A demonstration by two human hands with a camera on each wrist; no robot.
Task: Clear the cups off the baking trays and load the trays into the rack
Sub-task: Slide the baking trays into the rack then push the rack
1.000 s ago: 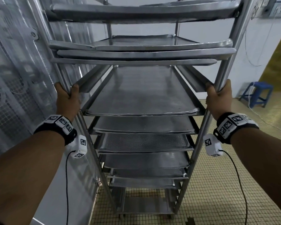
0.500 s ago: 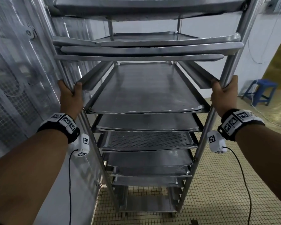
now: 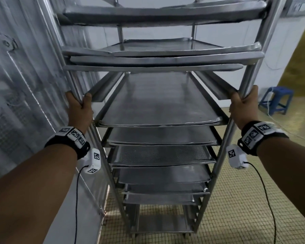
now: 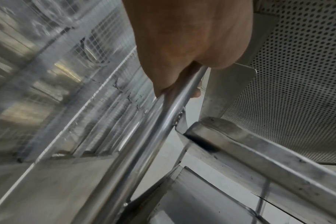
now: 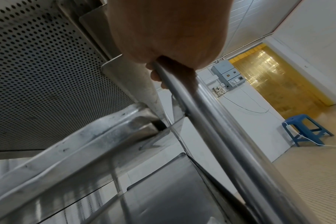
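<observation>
— Both wrapped round uprights of the rack [image 3: 220, 171]: left hand [image 3: 80, 110] at 9 o'clock, right hand [image 3: 243, 106] at 3. Trays [image 3: 157, 101] stacked inside.

— From the wrists? Curled fingers [image 4: 196, 94] behind the post; blue stool [image 5: 305, 128] at 3 o'clock.

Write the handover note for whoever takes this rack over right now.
Left hand grips the tray rack's front left upright; right hand grips the front right upright.
Baking trays sit on many levels, including a perforated tray; the runner pair at hand height looks free.
No cups in view on any tray.
A blue stool stands on the tiled floor to the right.
Done: trays loaded, as far as visible.
Left: cannot tell if more trays wait out of view.
</observation>
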